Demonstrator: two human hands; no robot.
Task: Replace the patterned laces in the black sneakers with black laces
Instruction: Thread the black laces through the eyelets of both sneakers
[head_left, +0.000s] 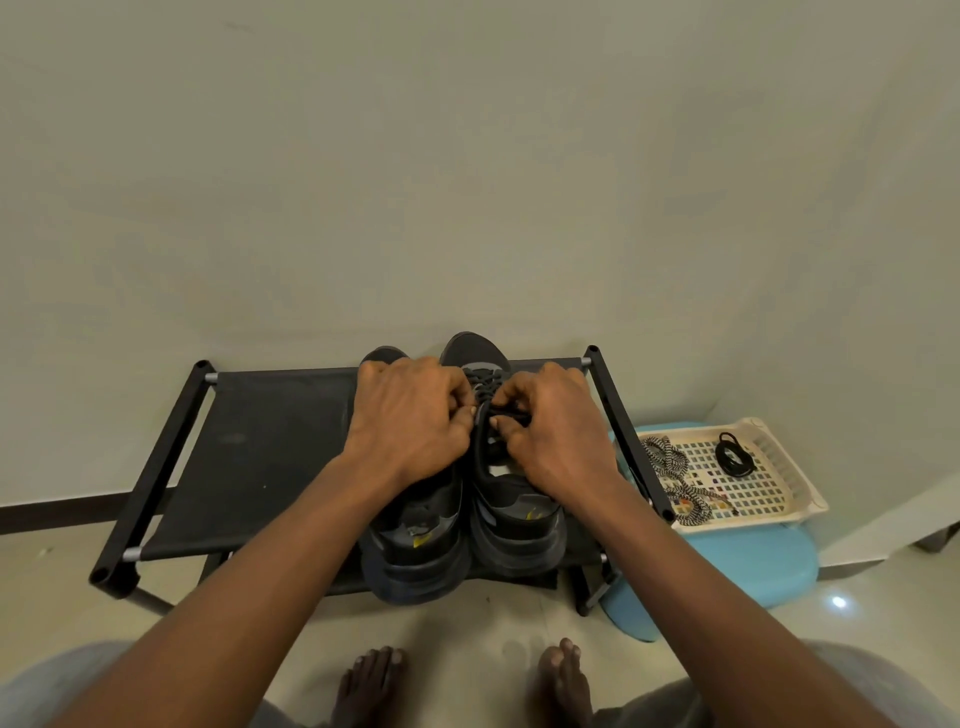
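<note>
Sneakers (519, 525) stand side by side on the shoe rack (260, 441), fingers of your left hand (410, 415) and right hand (550, 431) pinching one's black lace (483, 385), judged soft and limp, best gripped near its tip.

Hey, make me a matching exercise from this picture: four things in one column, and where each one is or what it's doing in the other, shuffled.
Column one
1. black sneakers
2. patterned laces
3. cream tray
4. left hand and right hand

Column two
A. on the blue stool
B. pinching the black lace on a sneaker
C. on the black rack
D. lying in the cream tray

Pairs: 1-C, 2-D, 3-A, 4-B
</note>
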